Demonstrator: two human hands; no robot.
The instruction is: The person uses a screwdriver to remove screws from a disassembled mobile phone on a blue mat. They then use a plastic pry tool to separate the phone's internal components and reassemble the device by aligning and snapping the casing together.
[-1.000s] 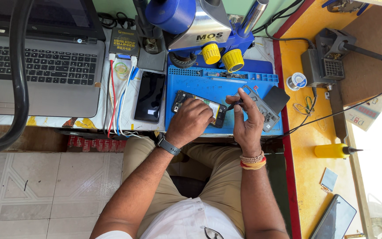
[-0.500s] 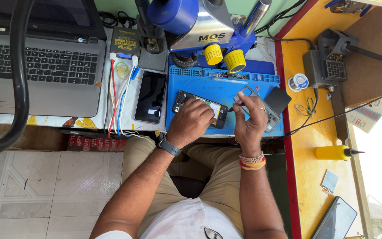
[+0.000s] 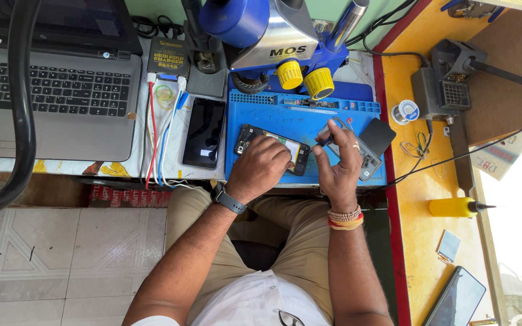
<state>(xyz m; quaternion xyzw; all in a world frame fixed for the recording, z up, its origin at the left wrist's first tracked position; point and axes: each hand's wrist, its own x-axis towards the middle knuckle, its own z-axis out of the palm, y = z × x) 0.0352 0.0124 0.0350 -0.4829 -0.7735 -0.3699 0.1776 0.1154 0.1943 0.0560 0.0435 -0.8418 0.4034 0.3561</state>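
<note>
Two bare hands work over a blue repair mat (image 3: 300, 124) at the near edge of the counter (image 3: 357, 69), above the person's lap in tan trousers (image 3: 300, 232). Nearest the body, the left wrist carries a dark watch (image 3: 229, 200) and the right wrist a stack of red and yellow bands (image 3: 344, 218).

On the mat, the left hand (image 3: 260, 168) lies palm down on an opened phone (image 3: 250, 136) that rests flat near the mat's near edge; its fingers are curled and press on the phone's middle, pinning it in place. Just to the right, the right hand (image 3: 338, 158) has its fingers closed around a thin dark tool (image 3: 326, 141), whose tip points toward the phone's right end. Beneath and beyond that hand lies a greyish phone back panel (image 3: 367, 163), and touching its far right corner is a small black square piece (image 3: 377, 136).

Left of the mat, a black phone (image 3: 203, 131) lies face up, with red, white and blue cables (image 3: 155, 136) running alongside toward the counter's near edge. Farther left sits an open grey laptop (image 3: 61, 102).

Along the far edge of the mat stands a blue microscope base (image 3: 237, 21) with two yellow knobs (image 3: 304, 77). On the yellow counter to the right are a solder spool (image 3: 405, 111), a grey soldering stand (image 3: 439, 90) and, nearer, a yellow bottle (image 3: 453, 207).
</note>
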